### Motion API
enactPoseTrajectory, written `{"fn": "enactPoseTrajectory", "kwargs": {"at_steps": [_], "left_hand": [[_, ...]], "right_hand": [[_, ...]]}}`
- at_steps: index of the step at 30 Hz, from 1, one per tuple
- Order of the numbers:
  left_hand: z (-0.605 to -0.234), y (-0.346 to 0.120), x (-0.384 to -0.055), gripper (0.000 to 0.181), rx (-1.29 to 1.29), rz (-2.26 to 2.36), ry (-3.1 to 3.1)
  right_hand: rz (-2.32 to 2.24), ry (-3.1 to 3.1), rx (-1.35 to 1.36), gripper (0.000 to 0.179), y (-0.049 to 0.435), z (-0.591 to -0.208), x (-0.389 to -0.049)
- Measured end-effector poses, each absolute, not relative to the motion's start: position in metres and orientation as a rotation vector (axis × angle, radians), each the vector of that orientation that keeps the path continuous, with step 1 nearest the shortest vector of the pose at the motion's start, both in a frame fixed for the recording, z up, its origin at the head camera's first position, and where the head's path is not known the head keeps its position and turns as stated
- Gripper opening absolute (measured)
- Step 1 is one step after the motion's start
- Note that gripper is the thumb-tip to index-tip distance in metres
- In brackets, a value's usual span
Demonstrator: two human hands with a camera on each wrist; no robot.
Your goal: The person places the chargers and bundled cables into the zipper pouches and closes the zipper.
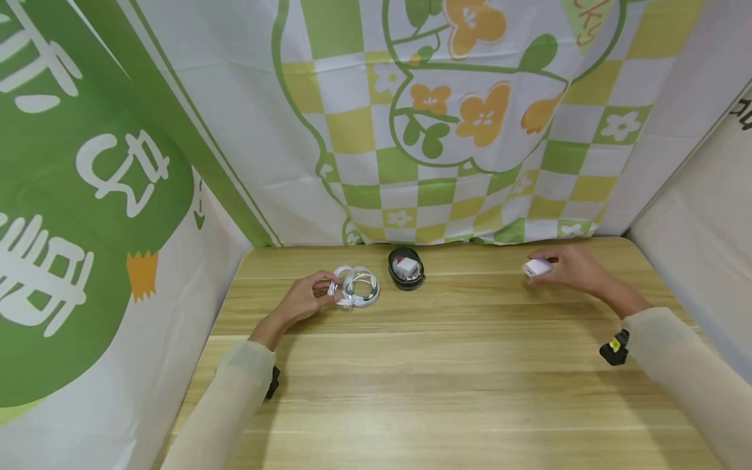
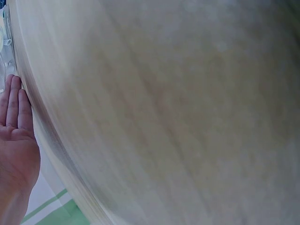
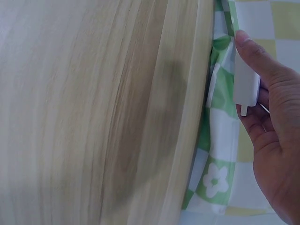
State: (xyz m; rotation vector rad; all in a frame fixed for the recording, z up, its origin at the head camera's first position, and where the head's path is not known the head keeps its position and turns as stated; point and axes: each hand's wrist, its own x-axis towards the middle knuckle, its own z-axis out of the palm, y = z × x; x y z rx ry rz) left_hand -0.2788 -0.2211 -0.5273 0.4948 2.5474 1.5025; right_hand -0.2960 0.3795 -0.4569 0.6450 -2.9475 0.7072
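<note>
In the head view, my left hand (image 1: 302, 297) pinches the left end of a coiled white cable (image 1: 365, 301) lying on the table. Only the hand's palm and straight-looking fingers (image 2: 13, 105) show in the left wrist view, beside a clear, shiny piece at the edge. My right hand (image 1: 572, 267) holds a white charger plug (image 1: 537, 267) above the table's far right part. One flat prong (image 3: 243, 110) sticks out of the plug's lower end in the right wrist view, with the thumb on one side and fingers behind.
Right of the cable stands a small black oval container (image 1: 407, 282), with a white block (image 1: 406, 267) and other small items in it. The wooden table (image 1: 446, 391) meets a patterned curtain (image 1: 435, 189) at its back edge. Cloth walls hang at both sides.
</note>
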Motion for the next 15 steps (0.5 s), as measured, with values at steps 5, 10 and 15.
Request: {"fn": "enactPoseTrajectory", "kwargs": {"at_steps": [5, 10, 15], "left_hand": [[-0.529, -0.222, -0.281, 0.041, 0.498, 1.497, 2.549], [-0.531, -0.222, -0.281, 0.041, 0.505, 1.512, 2.542], [-0.530, -0.222, -0.280, 0.040, 0.502, 1.515, 2.541]], "right_hand": [[0.687, -2.927, 0.696, 0.057, 0.370, -0.454, -0.297], [0.674, -2.879, 0.758, 0.055, 0.358, -0.451, -0.297], [0.705, -2.795, 0.842, 0.052, 0.346, -0.448, -0.297]]}}
